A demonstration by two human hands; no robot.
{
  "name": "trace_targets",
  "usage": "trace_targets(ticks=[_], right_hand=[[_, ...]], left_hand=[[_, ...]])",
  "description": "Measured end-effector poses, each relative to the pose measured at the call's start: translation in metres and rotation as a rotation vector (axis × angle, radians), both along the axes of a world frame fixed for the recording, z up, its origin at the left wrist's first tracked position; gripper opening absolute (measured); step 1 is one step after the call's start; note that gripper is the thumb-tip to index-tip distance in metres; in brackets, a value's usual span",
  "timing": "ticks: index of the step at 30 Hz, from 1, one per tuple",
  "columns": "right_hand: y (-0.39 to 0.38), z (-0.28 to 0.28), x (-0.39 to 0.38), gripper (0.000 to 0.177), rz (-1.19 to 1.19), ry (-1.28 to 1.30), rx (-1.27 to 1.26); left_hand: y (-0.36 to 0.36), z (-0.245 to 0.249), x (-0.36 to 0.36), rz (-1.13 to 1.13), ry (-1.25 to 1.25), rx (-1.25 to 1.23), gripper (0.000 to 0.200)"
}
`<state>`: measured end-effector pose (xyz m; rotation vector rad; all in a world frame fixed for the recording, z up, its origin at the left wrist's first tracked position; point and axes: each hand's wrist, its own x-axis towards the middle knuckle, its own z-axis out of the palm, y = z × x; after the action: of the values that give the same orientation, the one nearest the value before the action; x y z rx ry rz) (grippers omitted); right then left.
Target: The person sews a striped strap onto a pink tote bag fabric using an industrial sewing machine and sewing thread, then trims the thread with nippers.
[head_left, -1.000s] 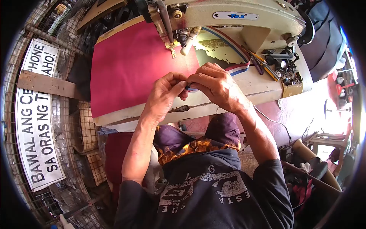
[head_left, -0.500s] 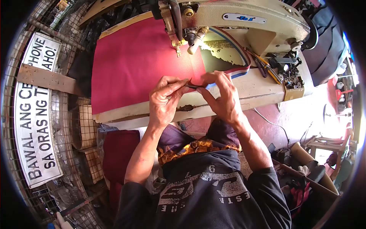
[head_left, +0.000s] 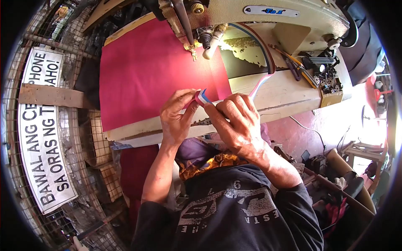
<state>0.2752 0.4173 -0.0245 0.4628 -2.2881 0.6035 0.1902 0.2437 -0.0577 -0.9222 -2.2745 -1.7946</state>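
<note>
A striped ribbon in red, white and blue (head_left: 202, 98) is pinched at its end by my left hand (head_left: 177, 116), just over the front edge of the red cloth. My right hand (head_left: 238, 122) grips the same ribbon a little to the right, its fingers curled. From there the ribbon runs up and back behind the sewing machine's needle area. The red cloth (head_left: 142, 79) lies flat on the machine table, under the lit presser foot (head_left: 193, 53).
The sewing machine arm (head_left: 234, 16) spans the top. Pliers or scissors with yellow handles (head_left: 307, 75) and a box of bobbins and metal parts (head_left: 331, 98) lie at the table's right. A lettered sign (head_left: 48, 146) hangs on wire mesh at left.
The ribbon's striped face now shows between my hands, where a thin dark edge showed before. My right hand has turned and moved slightly down. The view has shifted a little.
</note>
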Motion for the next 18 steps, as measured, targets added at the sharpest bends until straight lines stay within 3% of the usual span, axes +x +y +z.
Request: trace_targets(ticks=[13,16,18], right_hand=[[0.013,-0.001,-0.006,0.042,-0.019,-0.066,-0.045],[0.016,-0.011,-0.018,0.036,-0.049,-0.073,-0.077],[0.024,-0.019,-0.033,0.03,-0.05,-0.105,-0.073]], left_hand=[[0.002,0.005,-0.007,-0.063,-0.021,-0.075,0.014],[0.007,0.019,-0.008,0.027,0.072,-0.266,0.012],[0.007,0.023,-0.018,-0.015,-0.295,-0.288,0.012]])
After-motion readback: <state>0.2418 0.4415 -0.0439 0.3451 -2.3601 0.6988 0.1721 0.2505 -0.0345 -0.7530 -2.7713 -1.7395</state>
